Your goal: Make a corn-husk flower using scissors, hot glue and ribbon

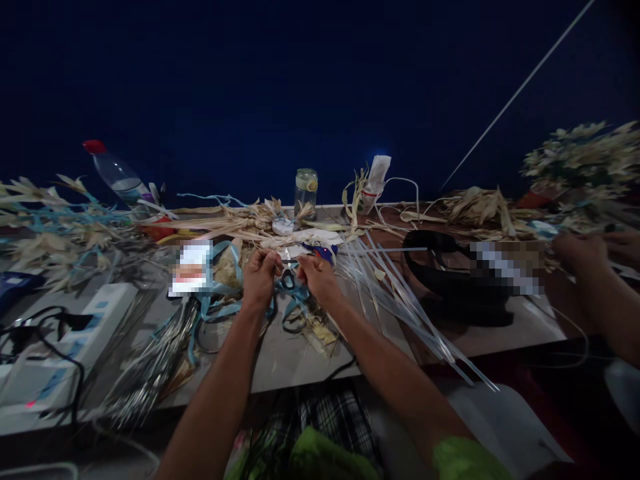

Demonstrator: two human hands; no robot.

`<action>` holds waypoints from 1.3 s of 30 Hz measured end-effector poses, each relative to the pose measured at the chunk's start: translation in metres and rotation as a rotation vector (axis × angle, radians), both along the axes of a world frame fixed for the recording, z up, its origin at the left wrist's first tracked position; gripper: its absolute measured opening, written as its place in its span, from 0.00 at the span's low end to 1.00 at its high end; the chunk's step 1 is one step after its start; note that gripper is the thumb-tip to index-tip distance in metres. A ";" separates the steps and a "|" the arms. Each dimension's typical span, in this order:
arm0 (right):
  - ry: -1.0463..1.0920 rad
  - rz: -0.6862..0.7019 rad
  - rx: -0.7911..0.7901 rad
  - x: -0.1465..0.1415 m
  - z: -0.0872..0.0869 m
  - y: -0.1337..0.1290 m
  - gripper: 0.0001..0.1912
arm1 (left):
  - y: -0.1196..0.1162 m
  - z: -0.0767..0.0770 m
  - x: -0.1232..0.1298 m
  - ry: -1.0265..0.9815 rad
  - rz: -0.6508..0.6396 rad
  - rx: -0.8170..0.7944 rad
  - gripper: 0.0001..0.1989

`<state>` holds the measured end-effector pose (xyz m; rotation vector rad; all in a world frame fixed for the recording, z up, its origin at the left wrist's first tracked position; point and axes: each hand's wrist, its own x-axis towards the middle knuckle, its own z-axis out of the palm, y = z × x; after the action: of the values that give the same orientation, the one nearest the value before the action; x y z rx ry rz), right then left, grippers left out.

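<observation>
Over the middle of the table, my left hand [261, 272] is closed in a pinch, its fingertips turned toward the other hand. My right hand [318, 276] is pinched too, a short gap away. Whatever the fingertips hold is too small to make out. Light blue ribbon [294, 303] lies in loops just below and between the hands, and more blue ribbon [220, 310] curls left of my left wrist. Dried husk pieces [320, 328] are scattered beneath. A dark blue item [326, 253] lies just behind my right hand.
Clear thin rods [405, 307] spread right of my right arm, beside a black headband-like device [435, 277]. Left are a bundle of wires [155, 367], a power strip [100, 327] and a tilted bottle [117, 172]. A jar [305, 189] stands behind. Another person's hand [583, 257] is far right.
</observation>
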<state>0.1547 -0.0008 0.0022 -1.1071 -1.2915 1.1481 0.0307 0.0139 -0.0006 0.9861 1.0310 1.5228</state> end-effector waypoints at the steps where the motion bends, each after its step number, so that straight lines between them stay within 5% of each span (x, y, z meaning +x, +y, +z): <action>1: -0.081 -0.017 0.086 0.001 0.001 -0.001 0.21 | 0.000 0.000 0.000 -0.034 -0.016 0.001 0.11; 4: -0.331 0.024 0.324 0.002 0.002 -0.006 0.12 | -0.001 0.003 0.001 -0.126 -0.052 -0.011 0.13; 7: -0.530 0.076 0.487 -0.001 0.000 -0.008 0.16 | -0.001 0.004 0.001 -0.165 -0.058 -0.036 0.14; 15: -0.752 0.111 0.688 -0.002 -0.001 -0.009 0.17 | -0.003 0.003 0.007 -0.211 -0.088 -0.094 0.13; 23: -0.656 0.066 0.640 -0.001 -0.001 -0.006 0.09 | -0.002 0.000 0.007 -0.261 -0.167 -0.121 0.13; 29: -0.435 -0.108 0.509 0.000 0.000 -0.005 0.08 | -0.002 -0.001 0.008 -0.279 -0.171 -0.122 0.13; 39: -0.295 -0.217 0.296 0.000 -0.005 0.004 0.15 | -0.002 0.002 0.007 -0.204 -0.177 -0.089 0.13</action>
<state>0.1548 0.0027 -0.0024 -1.1874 -1.4702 0.6249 0.0375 0.0118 0.0019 0.8185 0.8377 1.3880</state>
